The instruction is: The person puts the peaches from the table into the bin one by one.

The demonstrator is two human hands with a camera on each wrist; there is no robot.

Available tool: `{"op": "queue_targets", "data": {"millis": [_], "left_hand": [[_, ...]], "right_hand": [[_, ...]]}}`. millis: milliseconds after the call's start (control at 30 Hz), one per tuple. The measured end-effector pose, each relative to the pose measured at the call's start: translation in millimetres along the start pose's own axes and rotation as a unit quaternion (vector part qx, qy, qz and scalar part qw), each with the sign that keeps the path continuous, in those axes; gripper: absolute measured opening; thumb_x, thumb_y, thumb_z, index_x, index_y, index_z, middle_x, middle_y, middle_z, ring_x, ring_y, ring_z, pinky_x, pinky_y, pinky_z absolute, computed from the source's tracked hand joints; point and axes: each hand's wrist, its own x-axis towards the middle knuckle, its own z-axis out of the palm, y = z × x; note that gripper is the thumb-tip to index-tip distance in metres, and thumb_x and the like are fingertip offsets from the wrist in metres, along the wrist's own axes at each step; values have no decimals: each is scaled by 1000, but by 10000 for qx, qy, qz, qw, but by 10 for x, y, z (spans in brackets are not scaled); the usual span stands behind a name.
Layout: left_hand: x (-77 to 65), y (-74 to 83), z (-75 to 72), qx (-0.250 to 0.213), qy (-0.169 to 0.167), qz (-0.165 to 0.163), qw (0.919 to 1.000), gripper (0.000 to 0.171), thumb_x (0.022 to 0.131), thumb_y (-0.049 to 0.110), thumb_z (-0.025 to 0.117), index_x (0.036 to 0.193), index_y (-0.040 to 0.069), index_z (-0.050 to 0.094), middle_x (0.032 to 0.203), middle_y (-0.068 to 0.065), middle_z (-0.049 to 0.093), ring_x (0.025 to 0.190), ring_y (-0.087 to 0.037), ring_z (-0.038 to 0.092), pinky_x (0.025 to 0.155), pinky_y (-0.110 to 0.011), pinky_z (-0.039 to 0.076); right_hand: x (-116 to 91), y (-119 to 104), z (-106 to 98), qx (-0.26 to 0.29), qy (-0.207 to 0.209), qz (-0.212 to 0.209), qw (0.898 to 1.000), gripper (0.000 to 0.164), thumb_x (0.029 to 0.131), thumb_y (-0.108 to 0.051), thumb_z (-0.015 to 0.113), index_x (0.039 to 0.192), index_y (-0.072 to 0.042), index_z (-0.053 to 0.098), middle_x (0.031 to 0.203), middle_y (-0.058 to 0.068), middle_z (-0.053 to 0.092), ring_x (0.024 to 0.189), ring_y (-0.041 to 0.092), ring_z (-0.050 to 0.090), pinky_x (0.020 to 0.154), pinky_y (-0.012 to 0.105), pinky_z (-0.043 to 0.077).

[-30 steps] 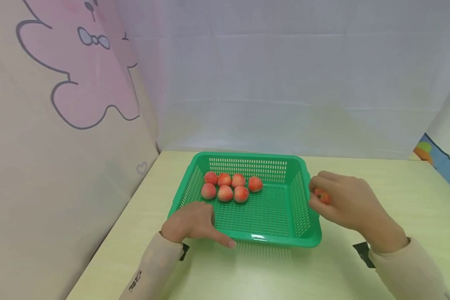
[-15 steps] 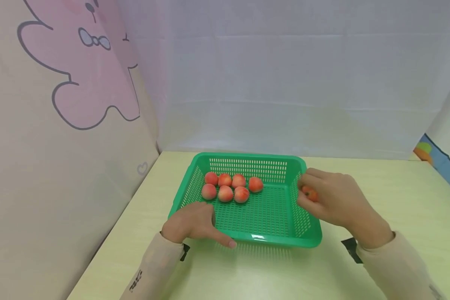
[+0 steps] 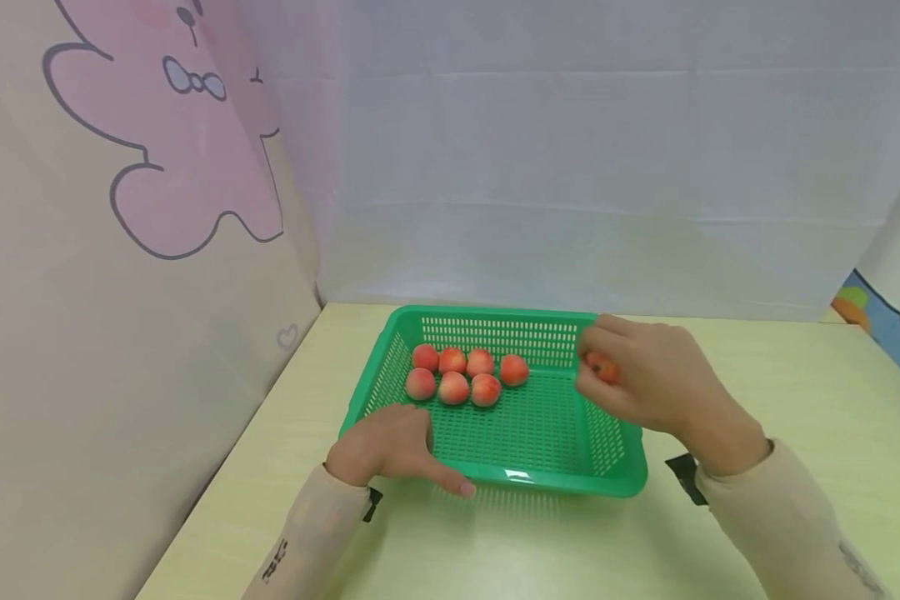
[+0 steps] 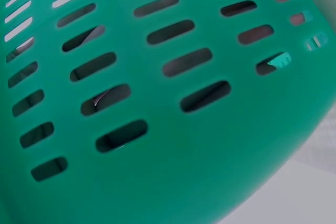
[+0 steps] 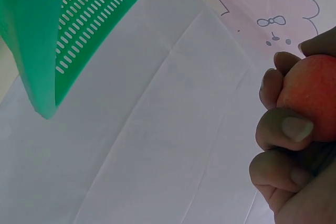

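A green plastic basket (image 3: 528, 475) with slotted walls rests on the table, holding several red-orange peaches (image 3: 453, 388) grouped toward its left side. My left hand (image 3: 390, 442) holds the front-left rim, its thumb stretched along the front; the other fingers are mostly hidden. In the left wrist view, the slotted basket wall (image 4: 173, 124) fills nearly everything. Above the basket's right wall, my right hand (image 3: 652, 375) grips one more peach (image 3: 602, 367). Seen from the right wrist, curled fingers (image 5: 273, 129) wrap around that peach (image 5: 310, 95).
The pale yellow-green table (image 3: 795, 375) extends around the basket on both sides and in front. A whitish curtain (image 3: 570, 183) hangs behind it. On the left stands a wall sheet with a pink bear drawing (image 3: 195, 167).
My right hand has moved left with its peach, from beyond the basket's right rim to over the right wall. My left hand keeps its place.
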Motion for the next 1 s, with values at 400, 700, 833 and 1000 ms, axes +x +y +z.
{"op": "queue_targets", "data": {"millis": [400,700,833,1000], "left_hand": [[0,9,3,-43,-5,32,10000,71,46,89,62,61,22,46,52,10,25,47,-8,28,44,-28,24],[-15,-3,-14,-96,-24,1,10000,71,46,88,63,62,21,49,52,10,28,47,-9,30,44,-28,26],[12,-10,-2,-142,-55,47,9999,69,47,88,63,68,24,54,55,10,33,50,-9,35,46,-28,30],[25,-15,5,-100,-41,25,9999,69,46,89,63,69,24,54,56,10,35,52,-9,36,46,-28,31]], "right_hand": [[128,18,139,266,-38,-65,9996,8,70,-12,49,69,-20,52,63,-12,41,47,5,33,37,23,28],[309,-11,320,494,-150,139,9986,10,72,-10,53,72,-19,58,67,-11,48,51,7,39,41,27,34],[386,-44,361,580,-216,126,9980,9,73,-12,53,72,-19,56,68,-10,48,51,7,39,41,27,34],[469,-61,422,661,-410,211,9967,8,73,-14,52,73,-18,58,69,-10,50,52,7,41,42,28,36]]}}
